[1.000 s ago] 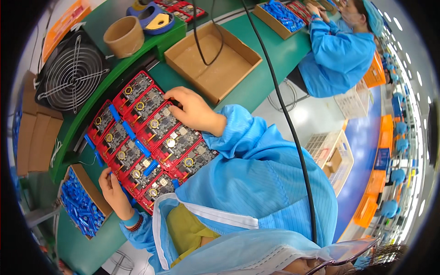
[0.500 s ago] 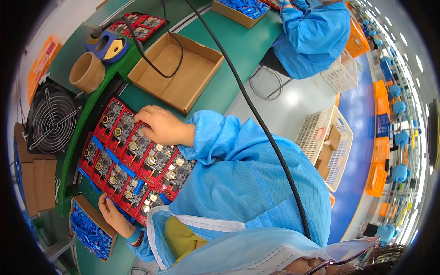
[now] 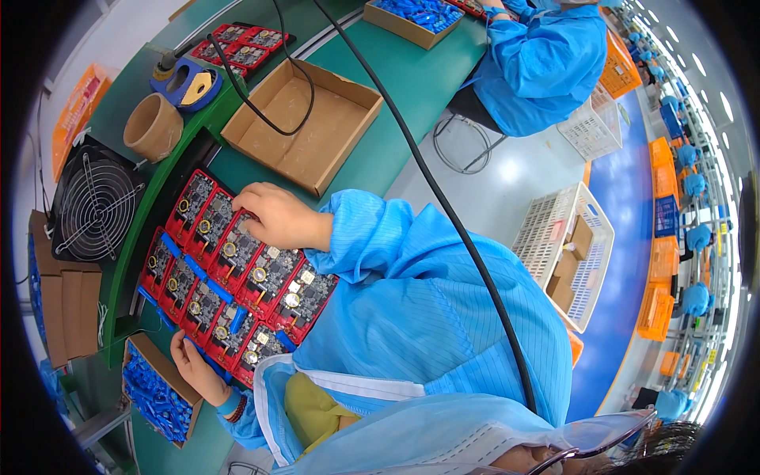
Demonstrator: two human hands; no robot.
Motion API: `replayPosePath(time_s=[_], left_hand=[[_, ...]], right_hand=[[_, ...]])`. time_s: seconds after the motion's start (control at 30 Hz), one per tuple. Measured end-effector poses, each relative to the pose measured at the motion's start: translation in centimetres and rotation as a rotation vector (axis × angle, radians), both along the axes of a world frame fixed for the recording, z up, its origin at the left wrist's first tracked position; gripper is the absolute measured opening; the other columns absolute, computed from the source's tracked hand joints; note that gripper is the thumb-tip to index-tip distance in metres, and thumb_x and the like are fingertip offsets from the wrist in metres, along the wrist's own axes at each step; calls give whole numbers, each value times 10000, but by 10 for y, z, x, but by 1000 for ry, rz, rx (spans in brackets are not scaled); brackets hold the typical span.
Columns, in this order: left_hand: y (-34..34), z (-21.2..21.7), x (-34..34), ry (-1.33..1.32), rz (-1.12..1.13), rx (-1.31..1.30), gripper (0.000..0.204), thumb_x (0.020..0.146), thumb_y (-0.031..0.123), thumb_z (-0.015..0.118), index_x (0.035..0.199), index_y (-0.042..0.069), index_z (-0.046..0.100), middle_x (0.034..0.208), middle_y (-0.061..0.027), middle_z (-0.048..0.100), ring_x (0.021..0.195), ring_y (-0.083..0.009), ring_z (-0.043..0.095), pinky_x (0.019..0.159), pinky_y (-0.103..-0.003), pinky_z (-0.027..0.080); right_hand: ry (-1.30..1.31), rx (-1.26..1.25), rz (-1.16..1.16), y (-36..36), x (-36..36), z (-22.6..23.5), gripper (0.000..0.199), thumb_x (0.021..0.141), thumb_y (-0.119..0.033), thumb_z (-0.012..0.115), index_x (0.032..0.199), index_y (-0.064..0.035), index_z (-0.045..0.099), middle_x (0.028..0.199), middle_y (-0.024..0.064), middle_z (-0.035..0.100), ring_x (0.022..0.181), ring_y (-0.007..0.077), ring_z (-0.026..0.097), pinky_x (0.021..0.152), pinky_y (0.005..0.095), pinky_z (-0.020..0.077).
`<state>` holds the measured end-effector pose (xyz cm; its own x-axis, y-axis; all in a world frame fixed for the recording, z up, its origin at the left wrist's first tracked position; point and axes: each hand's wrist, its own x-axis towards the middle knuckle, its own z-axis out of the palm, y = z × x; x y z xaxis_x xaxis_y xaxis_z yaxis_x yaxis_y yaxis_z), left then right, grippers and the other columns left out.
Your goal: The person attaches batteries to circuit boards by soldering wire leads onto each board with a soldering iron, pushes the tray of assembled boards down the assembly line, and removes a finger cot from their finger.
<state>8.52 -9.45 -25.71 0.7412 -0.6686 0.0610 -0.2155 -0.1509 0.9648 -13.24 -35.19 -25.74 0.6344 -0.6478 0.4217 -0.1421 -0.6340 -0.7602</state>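
A block of red-framed circuit boards (image 3: 259, 275) lies in front of me, in rows, each board bearing a round gold-rimmed part. Several blue cylindrical pieces (image 3: 195, 267) lie between the rows and along the lower edge. My right hand (image 3: 277, 215) rests over the boards at the upper edge, fingers bent down onto one; whatever is under the fingertips is hidden. At the lower edge of the block is my left hand (image 3: 198, 368), its fingers curled and close together beside the blue pieces. Too little shows to tell what they grip.
A cardboard box of blue pieces (image 3: 158, 392) stands beside my left hand. Beyond my right hand is a shallow cardboard box (image 3: 305, 119). A soldering iron stand (image 3: 190, 85), a brown cup (image 3: 153, 127) and a fan (image 3: 96, 204) line the far side. A black cable (image 3: 427, 170) hangs across.
The whole view has shifted very slightly. Both my hands stay in nearly the same places on the boards.
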Motion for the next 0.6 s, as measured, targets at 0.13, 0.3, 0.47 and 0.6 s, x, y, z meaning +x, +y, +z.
replayPosePath(time_s=[0.13,0.3,0.47,0.6], left_hand=[[-1,0,-2,-22,12,5,220,963,131,464,1115,-13,532,1068,-62,557,958,-121,510,871,-252,398],[0,-1,-1,23,7,-11,222,962,133,467,1112,-17,532,1063,-62,560,945,-122,513,862,-251,402],[1,-1,-1,35,-3,-17,226,969,135,457,1125,-12,528,1071,-65,560,949,-123,518,860,-248,406],[3,-4,2,58,-2,-17,230,974,141,452,1133,-7,526,1083,-63,557,958,-121,517,867,-247,405]], right_hand=[[5,-7,-5,0,0,-1,307,763,-95,591,1061,-29,565,1061,167,551,1032,346,520,900,407,431],[7,-16,1,0,0,0,300,764,-93,589,1056,-29,564,1058,168,548,1030,346,518,894,407,431],[8,-9,5,0,0,0,297,773,-97,603,1060,-30,565,1065,163,545,1033,341,514,896,402,431],[22,-2,7,0,1,0,300,773,-97,612,1062,-30,565,1072,163,544,1040,341,513,904,400,429]])
